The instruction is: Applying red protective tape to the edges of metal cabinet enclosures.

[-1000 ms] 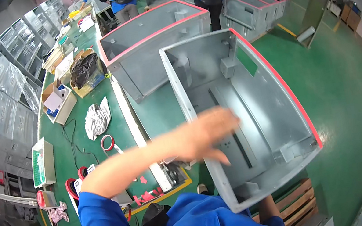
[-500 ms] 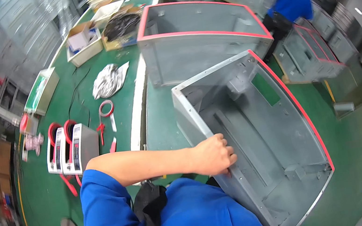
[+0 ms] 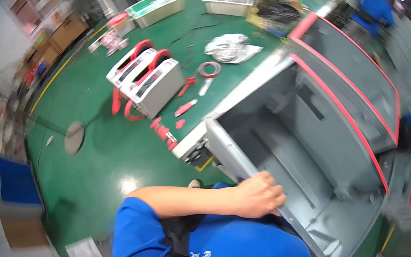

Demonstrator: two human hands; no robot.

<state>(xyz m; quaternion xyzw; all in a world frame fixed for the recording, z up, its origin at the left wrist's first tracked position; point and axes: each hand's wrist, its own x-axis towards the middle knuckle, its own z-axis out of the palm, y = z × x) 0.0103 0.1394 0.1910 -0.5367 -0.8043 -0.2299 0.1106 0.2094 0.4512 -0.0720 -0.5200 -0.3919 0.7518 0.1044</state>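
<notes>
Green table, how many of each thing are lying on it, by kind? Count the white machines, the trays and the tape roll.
White machines with red trim: 2
Pale trays at the far edge: 2
Red tape roll: 1
Total: 5

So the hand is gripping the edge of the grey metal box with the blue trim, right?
Not quite. In the head view the hand does grip the edge of the grey metal box, but the trim along its rim is red, not blue.

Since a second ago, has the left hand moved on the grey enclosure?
Yes. The left hand left the grey enclosure's interior for its near wall edge, which it now grips.
</notes>
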